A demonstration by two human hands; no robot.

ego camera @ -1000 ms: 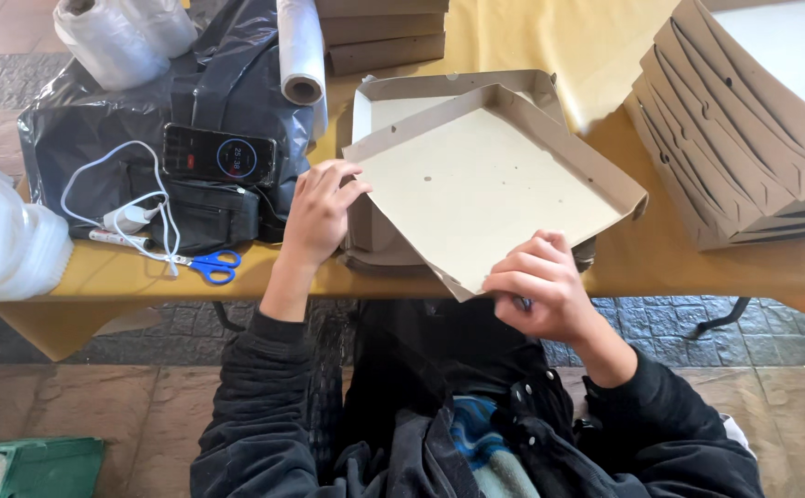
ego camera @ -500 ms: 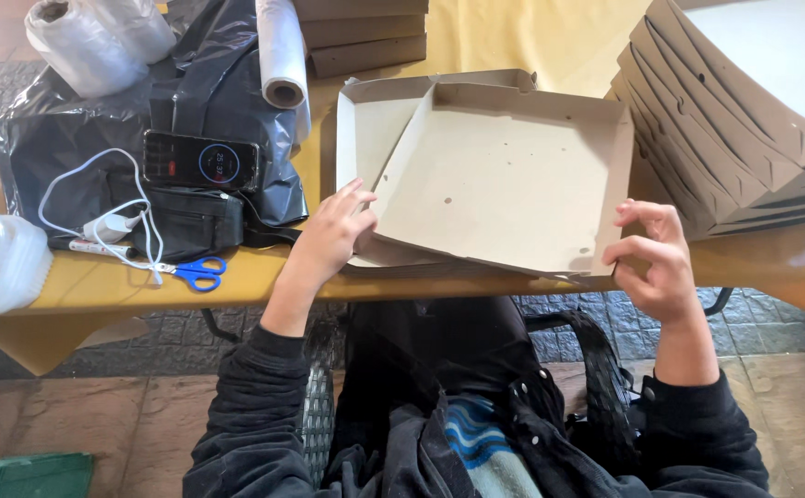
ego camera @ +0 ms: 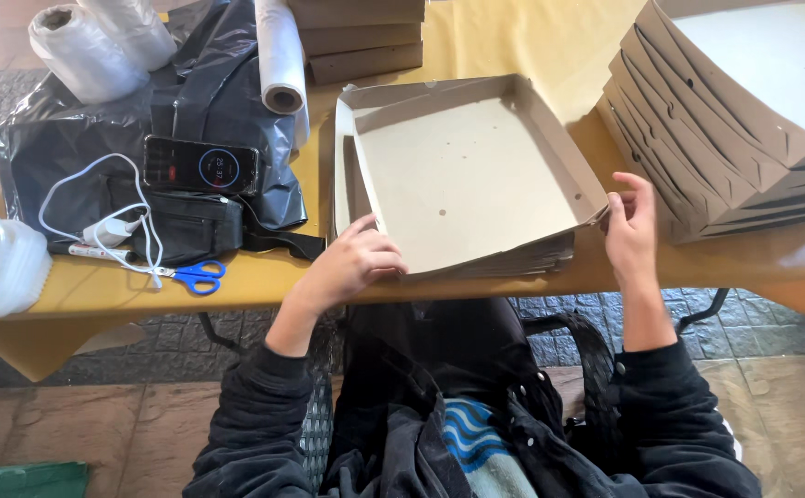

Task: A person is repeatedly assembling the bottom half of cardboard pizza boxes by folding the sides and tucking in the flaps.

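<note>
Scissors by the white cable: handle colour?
Blue handles on the scissors, lying on the yellow table; clear in the head view.

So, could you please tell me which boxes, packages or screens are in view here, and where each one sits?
Open cardboard box: table centre, shallow, square, pale inside; left hand on its near corner, right hand at its right corner.
Stack of folded boxes: right, brown, leaning.
Closed boxes: top centre, brown.
Phone: left, on black bag, lit dark screen.

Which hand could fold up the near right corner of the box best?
Probably the right hand: it sits beside that corner of the box. The left hand grips the near left edge.
</note>
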